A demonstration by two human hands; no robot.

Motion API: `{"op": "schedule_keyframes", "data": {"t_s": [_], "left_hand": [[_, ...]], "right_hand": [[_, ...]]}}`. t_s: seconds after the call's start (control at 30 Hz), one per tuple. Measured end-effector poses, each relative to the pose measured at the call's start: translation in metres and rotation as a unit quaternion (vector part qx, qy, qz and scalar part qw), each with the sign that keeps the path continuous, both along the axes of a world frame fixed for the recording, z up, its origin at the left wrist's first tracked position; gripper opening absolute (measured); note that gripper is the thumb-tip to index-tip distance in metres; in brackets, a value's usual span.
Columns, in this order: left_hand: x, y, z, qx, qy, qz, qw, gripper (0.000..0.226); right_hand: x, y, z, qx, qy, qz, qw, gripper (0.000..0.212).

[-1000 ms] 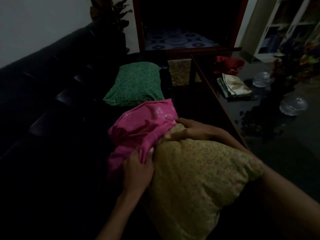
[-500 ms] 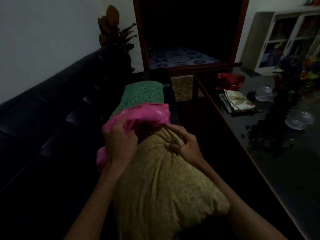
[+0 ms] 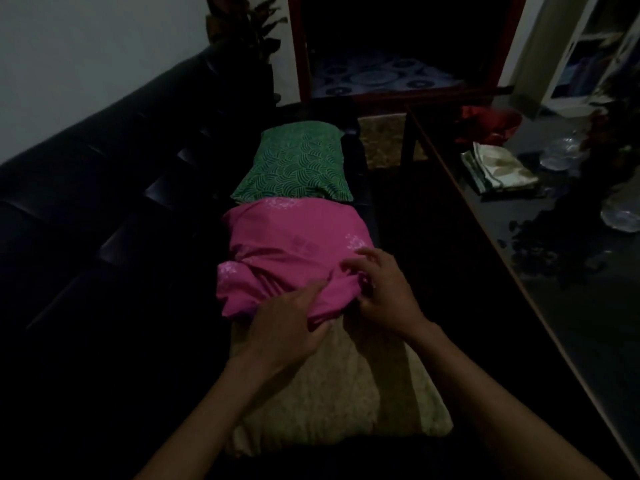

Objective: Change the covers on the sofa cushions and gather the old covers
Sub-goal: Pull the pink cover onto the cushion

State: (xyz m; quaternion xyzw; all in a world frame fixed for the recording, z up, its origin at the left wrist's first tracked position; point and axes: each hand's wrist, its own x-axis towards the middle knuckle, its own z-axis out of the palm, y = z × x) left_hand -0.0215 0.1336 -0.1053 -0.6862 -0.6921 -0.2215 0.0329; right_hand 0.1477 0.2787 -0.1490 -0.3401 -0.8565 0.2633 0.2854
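A yellow patterned cushion (image 3: pixel 332 386) lies lengthwise on the black sofa (image 3: pixel 86 209) in front of me. A pink cover (image 3: pixel 294 247) is pulled over its far half, bunched at the open edge. My left hand (image 3: pixel 287 327) grips that bunched edge at the middle. My right hand (image 3: pixel 384 292) pinches the same edge on the right side. Beyond lies a green patterned cushion (image 3: pixel 294 164).
A dark glass-topped table (image 3: pixel 571 306) runs along the right, carrying folded covers (image 3: pixel 502 168), a red cloth (image 3: pixel 491 123) and glass dishes (image 3: pixel 620 213). A plant (image 3: pixel 249 32) stands behind the sofa's end. A dark doorway with a patterned mat (image 3: pixel 381 77) is ahead.
The cushion was laid down flat along the sofa seat. The pink cover went from a crumpled bunch at the cushion's tip to covering its far half, both hands now at its edge.
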Motion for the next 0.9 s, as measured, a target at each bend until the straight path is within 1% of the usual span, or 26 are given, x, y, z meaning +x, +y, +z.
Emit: {"op": "schedule_keyframes", "data": {"t_s": [0.07, 0.13, 0.17, 0.23, 0.3, 0.37, 0.43, 0.47, 0.5, 0.57, 0.63, 0.7, 0.77, 0.8, 0.83, 0.9], "left_hand": [[-0.026, -0.009, -0.002, -0.026, -0.03, -0.01, 0.999, 0.069], [-0.06, -0.015, -0.009, -0.046, -0.017, 0.055, 0.997, 0.077], [-0.076, -0.016, -0.014, -0.056, -0.009, 0.092, 0.994, 0.076], [-0.092, -0.016, -0.025, -0.082, -0.022, 0.107, 0.991, 0.063], [-0.081, -0.014, -0.023, -0.08, -0.059, 0.107, 0.989, 0.046], [-0.064, -0.012, -0.013, -0.03, -0.07, 0.121, 0.99, 0.032], [-0.047, -0.015, 0.0, 0.015, -0.049, 0.105, 0.993, 0.027], [-0.04, -0.017, 0.004, 0.033, -0.04, 0.092, 0.994, 0.022], [-0.034, -0.02, 0.005, 0.049, -0.031, 0.073, 0.996, 0.016], [-0.02, -0.027, 0.002, 0.041, -0.043, 0.037, 0.998, 0.013], [-0.016, -0.037, -0.003, 0.017, -0.086, 0.017, 0.996, 0.019], [-0.023, -0.047, -0.01, -0.024, -0.119, 0.022, 0.992, 0.039], [-0.043, -0.056, -0.024, -0.069, -0.084, 0.052, 0.993, 0.068], [-0.052, -0.06, -0.031, -0.083, -0.067, 0.081, 0.991, 0.078], [-0.06, -0.062, -0.036, -0.091, -0.067, 0.116, 0.987, 0.082], [-0.065, -0.065, -0.034, -0.081, -0.124, 0.177, 0.973, 0.073]], "right_hand": [[-0.003, -0.008, -0.001, 0.061, -0.035, 0.033, 0.997, 0.048], [-0.001, -0.019, -0.009, 0.075, -0.048, 0.035, 0.995, 0.042], [0.001, -0.023, -0.013, 0.081, -0.045, 0.03, 0.995, 0.038], [0.001, -0.03, -0.017, 0.096, -0.053, 0.016, 0.994, 0.034], [-0.002, -0.032, -0.015, 0.103, -0.073, -0.002, 0.992, 0.041], [-0.007, -0.034, -0.008, 0.092, -0.079, -0.008, 0.993, 0.056], [-0.011, -0.037, -0.004, 0.093, -0.074, 0.007, 0.993, 0.069], [-0.013, -0.039, -0.003, 0.095, -0.059, 0.019, 0.994, 0.072], [-0.013, -0.04, -0.003, 0.094, -0.037, 0.03, 0.994, 0.07], [-0.01, -0.042, -0.008, 0.093, -0.013, 0.039, 0.995, 0.062], [-0.005, -0.043, -0.013, 0.08, -0.033, 0.041, 0.995, 0.057], [-0.003, -0.043, -0.016, 0.056, -0.05, 0.039, 0.996, 0.055], [-0.003, -0.042, -0.014, 0.043, -0.044, 0.028, 0.998, 0.054], [-0.005, -0.043, -0.013, 0.041, -0.037, 0.023, 0.998, 0.052], [-0.007, -0.044, -0.013, 0.044, -0.032, 0.018, 0.998, 0.048], [-0.012, -0.047, -0.014, 0.057, -0.036, 0.008, 0.998, 0.043]]}}
